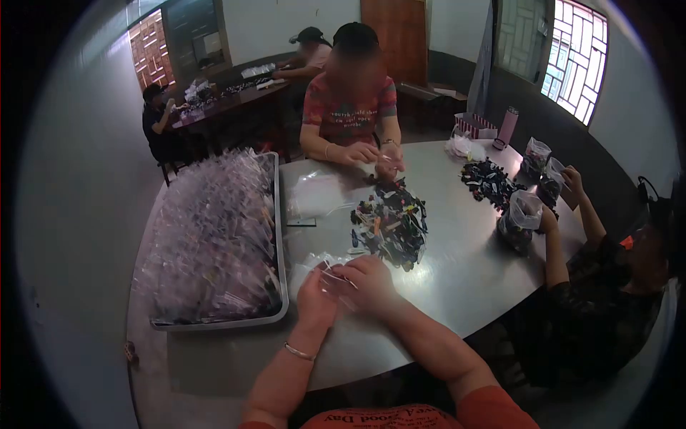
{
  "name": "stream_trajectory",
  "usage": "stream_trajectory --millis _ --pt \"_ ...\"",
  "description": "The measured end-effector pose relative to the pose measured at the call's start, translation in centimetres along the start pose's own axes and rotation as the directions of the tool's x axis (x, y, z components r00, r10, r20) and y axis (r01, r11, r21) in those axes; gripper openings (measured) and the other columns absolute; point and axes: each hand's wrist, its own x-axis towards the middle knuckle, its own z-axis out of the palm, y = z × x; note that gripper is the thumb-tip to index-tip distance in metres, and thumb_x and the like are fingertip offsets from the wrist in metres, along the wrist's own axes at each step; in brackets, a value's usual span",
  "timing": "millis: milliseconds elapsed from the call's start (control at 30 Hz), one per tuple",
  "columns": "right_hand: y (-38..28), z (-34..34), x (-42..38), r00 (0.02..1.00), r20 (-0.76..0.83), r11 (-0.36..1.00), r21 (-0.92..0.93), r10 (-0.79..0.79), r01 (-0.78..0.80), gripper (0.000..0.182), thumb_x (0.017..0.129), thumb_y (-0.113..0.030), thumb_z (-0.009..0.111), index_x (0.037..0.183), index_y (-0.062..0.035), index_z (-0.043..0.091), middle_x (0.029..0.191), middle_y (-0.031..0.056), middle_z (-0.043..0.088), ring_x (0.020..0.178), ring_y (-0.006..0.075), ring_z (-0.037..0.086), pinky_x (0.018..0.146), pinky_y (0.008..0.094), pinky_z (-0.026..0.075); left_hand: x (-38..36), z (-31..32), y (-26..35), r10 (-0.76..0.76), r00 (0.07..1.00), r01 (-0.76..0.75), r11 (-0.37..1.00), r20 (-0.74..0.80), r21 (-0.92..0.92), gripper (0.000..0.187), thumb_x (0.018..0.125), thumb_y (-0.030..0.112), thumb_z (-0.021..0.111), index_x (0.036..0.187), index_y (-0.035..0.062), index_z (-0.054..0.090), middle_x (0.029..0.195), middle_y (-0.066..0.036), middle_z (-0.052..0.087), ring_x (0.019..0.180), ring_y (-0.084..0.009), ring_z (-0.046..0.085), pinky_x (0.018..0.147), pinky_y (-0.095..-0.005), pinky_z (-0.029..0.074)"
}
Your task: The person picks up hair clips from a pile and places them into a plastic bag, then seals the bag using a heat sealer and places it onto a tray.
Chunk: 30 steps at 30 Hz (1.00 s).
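Observation:
My left hand is closed on a small clear plastic bag above the near side of the metal table. My right hand meets it there, fingers pinched at the bag's mouth; a small thin piece seems to be at its fingertips, too small to name. Just beyond my hands lies a heap of small dark and coloured pieces. More clear bags lie flat on the table, left of the heap.
At my left stands a grey tray heaped with filled clear bags. A person across the table handles a clear bag. At right, another person's hands hold bags beside a second dark heap. A pink bottle stands behind.

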Motion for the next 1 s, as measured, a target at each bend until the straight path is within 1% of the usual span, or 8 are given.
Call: stream_trajectory --millis 200,267,300,600,700,767,967,1000 --pt "0.1 0.5 -0.4 1.0 0.014 0.998 -0.067 -0.01 0.011 0.021 0.066 -0.015 0.071 0.086 -0.012 0.064 0.08 0.0019 0.061 0.072 0.0224 0.058 0.065 0.0342 0.044 0.6 -0.4 -0.4 0.011 0.994 -0.015 0.999 0.113 0.029 0.03 0.099 0.021 0.032 0.109 0.0013 0.052 0.098 -0.011 0.06 0.084 -0.0185 0.059 0.073 -0.0311 0.049" --pt "0.2 0.7 -0.2 0.998 -0.023 0.997 -0.061 -0.057 0.056 0.019 0.066 -0.015 0.071 0.084 -0.0124 0.064 0.078 0.0009 0.061 0.071 0.0218 0.058 0.063 0.0337 0.043 0.1 0.2 -0.4 0.004 0.988 -0.004 1.0 0.152 0.0 0.02 0.096 0.016 0.042 0.105 0.0044 0.056 0.097 -0.008 0.061 0.091 -0.017 0.059 0.079 -0.0299 0.047" --pt "0.3 0.7 -0.3 0.999 -0.032 0.997 -0.067 -0.037 0.035 0.018 0.066 -0.015 0.07 0.083 -0.0127 0.064 0.078 0.0007 0.061 0.071 0.0216 0.058 0.063 0.0337 0.043 -0.4 0.5 -0.4 0.063 0.978 -0.1 0.977 0.197 0.187 0.02 0.096 0.018 0.045 0.107 0.0044 0.055 0.098 -0.007 0.06 0.09 -0.0165 0.058 0.08 -0.0305 0.047" --pt "0.2 1.2 -0.5 0.988 0.123 0.983 -0.141 -0.098 0.116 0.017 0.067 -0.016 0.07 0.082 -0.0141 0.063 0.081 0.0004 0.062 0.074 0.0199 0.06 0.067 0.0341 0.043 0.3 0.5 -1.0 -0.042 0.996 0.038 0.998 0.074 0.044 0.025 0.094 0.025 0.05 0.107 0.0045 0.053 0.094 -0.007 0.058 0.084 -0.0166 0.057 0.074 -0.0317 0.048" --pt "0.5 2.0 -1.3 0.993 0.086 0.979 -0.177 -0.083 0.097 0.018 0.067 -0.015 0.073 0.082 -0.0124 0.064 0.079 0.0025 0.063 0.074 0.0222 0.06 0.068 0.0357 0.044 1.4 -0.6 -1.6 0.062 0.996 -0.07 0.989 0.062 0.133 0.021 0.093 0.023 0.049 0.103 0.0044 0.053 0.088 -0.007 0.058 0.08 -0.0165 0.057 0.072 -0.0313 0.048" --pt "-1.2 1.5 -0.1 0.998 0.037 0.994 -0.105 0.046 -0.042 0.018 0.066 -0.015 0.073 0.082 -0.0124 0.064 0.078 0.0023 0.062 0.074 0.0232 0.06 0.069 0.0362 0.044 1.3 -0.3 -1.2 -0.08 0.997 0.08 0.996 0.008 -0.04 0.019 0.093 0.021 0.048 0.099 0.0045 0.054 0.088 -0.007 0.058 0.08 -0.0164 0.057 0.07 -0.0315 0.049" --pt "-3.4 1.0 1.4 0.99 0.129 0.894 -0.437 -0.049 0.101 0.032 0.065 -0.013 0.074 0.095 -0.0104 0.064 0.08 0.0044 0.063 0.076 0.0252 0.06 0.068 0.035 0.048 2.2 -0.7 -1.6 -0.051 0.992 0.065 0.991 0.119 -0.117 0.025 0.094 0.022 0.041 0.103 0.0022 0.054 0.094 -0.01 0.06 0.083 -0.0182 0.059 0.068 -0.0329 0.05" --pt "-3.8 1.0 1.3 0.984 0.121 0.933 -0.349 0.132 -0.082 0.028 0.069 -0.016 0.074 0.094 -0.0099 0.063 0.081 0.0053 0.062 0.073 0.0242 0.06 0.066 0.0353 0.048 2.2 -0.4 -1.6 -0.047 0.995 0.056 0.992 0.088 -0.112 0.026 0.093 0.023 0.044 0.105 0.0029 0.055 0.092 -0.009 0.061 0.081 -0.0179 0.06 0.065 -0.0313 0.049"
